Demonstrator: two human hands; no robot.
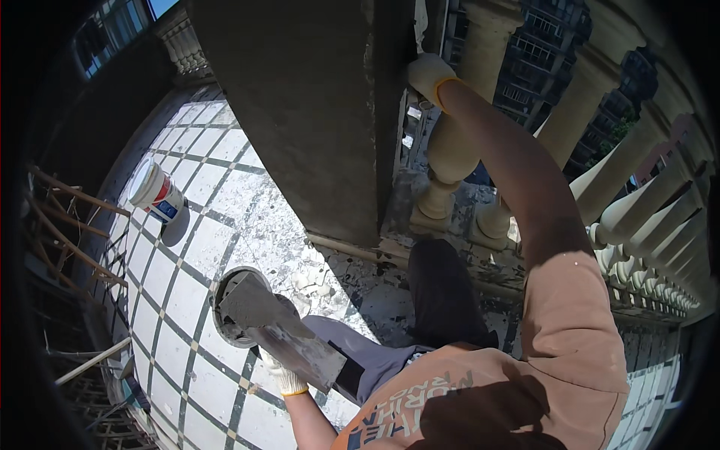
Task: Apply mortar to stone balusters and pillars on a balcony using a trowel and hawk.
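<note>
My left hand [281, 373], in a white knit glove with a yellow cuff, is low in front of me, closed under a long flat metal plastering trowel [304, 349]. Grey mortar [247, 300] coats its far end, which lies over a round bucket [219, 306] on the floor. Stretched forward, my right hand [433, 75], also gloved, is at the edge of a grey rendered pillar [300, 112], next to a stone baluster [454, 154]. It looks closed, but its fingertips and anything in them are hidden.
A white bucket [156, 191] with a red and blue label stands on the tiled floor [180, 285]. Broken debris [311, 285] lies by the pillar's foot. A balustrade [637, 225] runs along the right, with buildings beyond. Wooden poles [82, 195] stand at the left.
</note>
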